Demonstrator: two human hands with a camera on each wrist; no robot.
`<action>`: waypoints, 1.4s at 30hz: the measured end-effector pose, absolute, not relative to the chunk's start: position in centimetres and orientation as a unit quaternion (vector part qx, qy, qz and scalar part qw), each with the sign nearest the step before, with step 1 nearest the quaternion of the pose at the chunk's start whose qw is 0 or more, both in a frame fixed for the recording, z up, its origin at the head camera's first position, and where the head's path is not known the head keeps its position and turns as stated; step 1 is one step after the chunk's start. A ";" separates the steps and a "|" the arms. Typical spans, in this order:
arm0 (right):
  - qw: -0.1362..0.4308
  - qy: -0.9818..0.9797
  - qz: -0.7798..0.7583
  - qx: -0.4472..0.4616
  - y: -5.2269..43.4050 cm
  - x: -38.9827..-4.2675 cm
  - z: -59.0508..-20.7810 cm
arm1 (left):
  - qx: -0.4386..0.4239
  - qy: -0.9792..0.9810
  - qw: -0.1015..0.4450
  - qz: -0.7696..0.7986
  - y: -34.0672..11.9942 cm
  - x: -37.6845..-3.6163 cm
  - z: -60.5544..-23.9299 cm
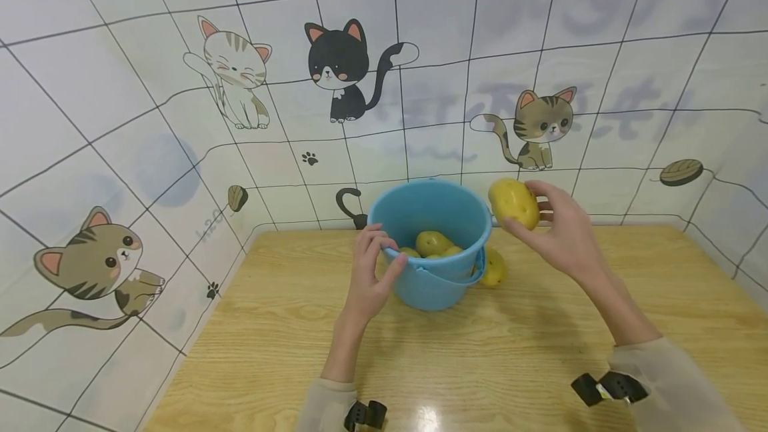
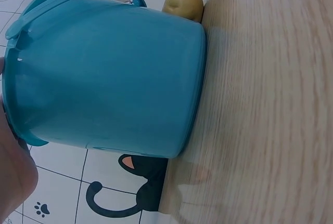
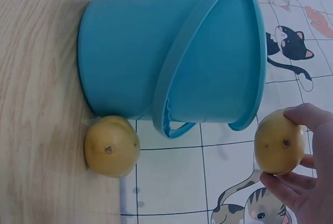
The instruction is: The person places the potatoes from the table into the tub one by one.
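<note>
Right hand (image 1: pixel 561 232) grips yellow oval potato (image 1: pixel 513 203) in fingertips, raised just beside right rim of round blue plastic bucket (image 1: pixel 432 245). Left hand (image 1: pixel 369 272) pinches bucket's near-left rim. Bucket holds several potatoes (image 1: pixel 433 243); stands near back edge of wooden table (image 1: pixel 528 345). Loose potato (image 1: pixel 493 268) touches bucket's right wall.

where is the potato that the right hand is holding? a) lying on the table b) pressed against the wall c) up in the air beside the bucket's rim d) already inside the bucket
c: the right hand holds the potato off the table, at the rim of the blue bucket, while the left hand grips the near rim.
</note>
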State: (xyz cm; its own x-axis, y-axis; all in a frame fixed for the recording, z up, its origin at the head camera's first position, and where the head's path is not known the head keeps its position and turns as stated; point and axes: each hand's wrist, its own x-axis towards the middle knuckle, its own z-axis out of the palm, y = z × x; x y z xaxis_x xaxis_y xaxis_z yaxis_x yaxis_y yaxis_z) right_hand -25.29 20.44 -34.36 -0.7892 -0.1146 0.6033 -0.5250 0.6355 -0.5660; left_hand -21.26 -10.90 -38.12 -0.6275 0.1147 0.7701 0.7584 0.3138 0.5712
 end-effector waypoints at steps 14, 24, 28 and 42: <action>0.267 -0.849 0.391 0.233 17.6 -24.7 -32.4 | -0.295 -0.743 0.321 -0.508 -10.9 -21.3 -38.2; 0.273 -0.837 0.382 0.283 15.6 -25.1 -32.5 | -0.297 -0.743 0.320 -0.507 -10.9 -21.3 -38.3; 0.274 -0.835 0.376 0.293 15.0 -25.1 -32.6 | -0.298 -0.743 0.324 -0.505 -10.9 -21.3 -38.2; 0.304 -0.803 0.398 0.322 14.2 -25.3 -33.2 | -0.293 -0.745 0.317 -0.508 -10.9 -21.1 -38.0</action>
State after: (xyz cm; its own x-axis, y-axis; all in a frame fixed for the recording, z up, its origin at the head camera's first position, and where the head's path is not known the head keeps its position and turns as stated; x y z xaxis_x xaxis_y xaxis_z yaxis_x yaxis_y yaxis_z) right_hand -25.32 14.16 -33.25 -0.6077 -0.2752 0.7450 -0.7595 0.4755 -0.4439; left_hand -21.12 -10.89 -38.01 -0.6271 0.1145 0.7705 0.7592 0.3110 0.5717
